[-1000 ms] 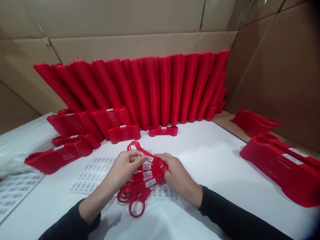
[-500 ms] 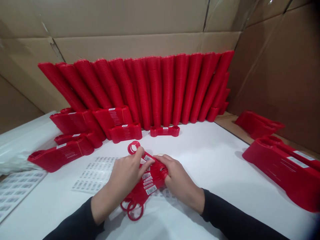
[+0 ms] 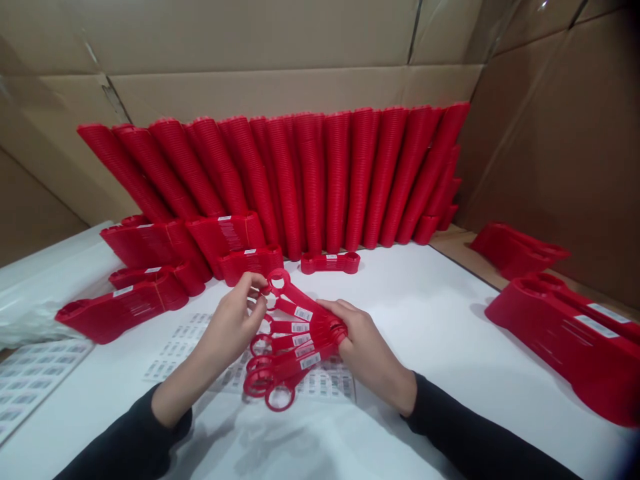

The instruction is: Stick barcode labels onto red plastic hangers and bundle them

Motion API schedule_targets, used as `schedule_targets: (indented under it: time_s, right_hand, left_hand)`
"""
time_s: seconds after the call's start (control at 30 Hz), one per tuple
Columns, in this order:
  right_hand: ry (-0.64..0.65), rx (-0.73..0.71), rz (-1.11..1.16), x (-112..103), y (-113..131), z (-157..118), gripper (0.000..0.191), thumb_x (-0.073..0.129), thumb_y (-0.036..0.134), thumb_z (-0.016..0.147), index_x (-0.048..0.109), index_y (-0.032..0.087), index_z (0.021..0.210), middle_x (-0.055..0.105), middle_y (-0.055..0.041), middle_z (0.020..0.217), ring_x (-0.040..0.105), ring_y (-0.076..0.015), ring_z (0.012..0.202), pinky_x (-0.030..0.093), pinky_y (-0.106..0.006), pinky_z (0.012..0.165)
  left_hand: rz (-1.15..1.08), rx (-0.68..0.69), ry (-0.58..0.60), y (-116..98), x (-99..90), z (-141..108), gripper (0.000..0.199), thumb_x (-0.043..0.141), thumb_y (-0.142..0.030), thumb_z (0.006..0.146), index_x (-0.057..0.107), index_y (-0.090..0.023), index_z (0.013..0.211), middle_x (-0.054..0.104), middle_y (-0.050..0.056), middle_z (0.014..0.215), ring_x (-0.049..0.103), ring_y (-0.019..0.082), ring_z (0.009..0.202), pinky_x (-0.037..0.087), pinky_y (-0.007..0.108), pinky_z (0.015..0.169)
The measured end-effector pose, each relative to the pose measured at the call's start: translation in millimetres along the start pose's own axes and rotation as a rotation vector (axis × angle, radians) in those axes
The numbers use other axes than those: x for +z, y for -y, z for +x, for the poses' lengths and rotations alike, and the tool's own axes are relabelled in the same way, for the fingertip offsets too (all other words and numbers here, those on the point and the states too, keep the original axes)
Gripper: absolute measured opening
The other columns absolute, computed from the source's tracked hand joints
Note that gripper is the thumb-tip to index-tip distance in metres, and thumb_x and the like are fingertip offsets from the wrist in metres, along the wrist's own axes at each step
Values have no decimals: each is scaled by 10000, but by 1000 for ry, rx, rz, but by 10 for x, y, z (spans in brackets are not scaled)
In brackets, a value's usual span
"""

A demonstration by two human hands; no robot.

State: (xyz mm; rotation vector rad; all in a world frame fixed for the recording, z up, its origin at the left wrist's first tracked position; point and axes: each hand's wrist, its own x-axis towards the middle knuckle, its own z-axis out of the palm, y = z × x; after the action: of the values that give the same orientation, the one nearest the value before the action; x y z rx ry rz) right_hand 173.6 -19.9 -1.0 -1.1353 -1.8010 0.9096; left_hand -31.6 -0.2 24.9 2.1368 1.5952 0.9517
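My right hand [image 3: 370, 350] is closed around one end of a fan of flat red plastic pieces [image 3: 293, 360] with ring-shaped ends. Several of the fanned pieces carry a white barcode label [image 3: 300, 327], while the top one [image 3: 299, 293] shows no label. My left hand [image 3: 237, 317] is at the upper left of the fan, its fingers curled at the ring end of a piece near the top. Under the fan lies a sheet of barcode labels [image 3: 327, 383], partly covered by the pieces and my left arm.
Tall stacks of red pieces [image 3: 313, 180] lean along the cardboard wall [image 3: 250, 87]. Shorter labelled bundles stand at the left [image 3: 125, 307], at the back [image 3: 330, 263] and at the right [image 3: 565, 333]. More label sheets [image 3: 35, 380] and clear plastic wrap [image 3: 50, 287] lie at the left.
My left hand has moved from the labels up and left to the ring ends. The pieces in my right hand are spread wider, with a label-free piece now on top.
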Motion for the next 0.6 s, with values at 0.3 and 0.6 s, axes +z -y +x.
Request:
schedule_targets:
  time_s: [0.3,0.6]
  right_hand:
    - [28,-9,-35,8,-9,-11,566,367,-35,663,593,202,1125,593,-46,913,564,-158,856,467,-258,735]
    - [93,-15,-49,86,-99,0,546,371,-36,626,626,189,1054,614,-50,936,565,-161,870,453,-254,751]
  left_hand:
    - [74,93,633,171,-369,135,270,347,-215,826,591,-225,941,623,7,948,567,170,874,429,271,780]
    - [454,37,486,605,-159,149,223,415,-239,761,632,-195,791,556,49,853,555,180,725,419,279,661]
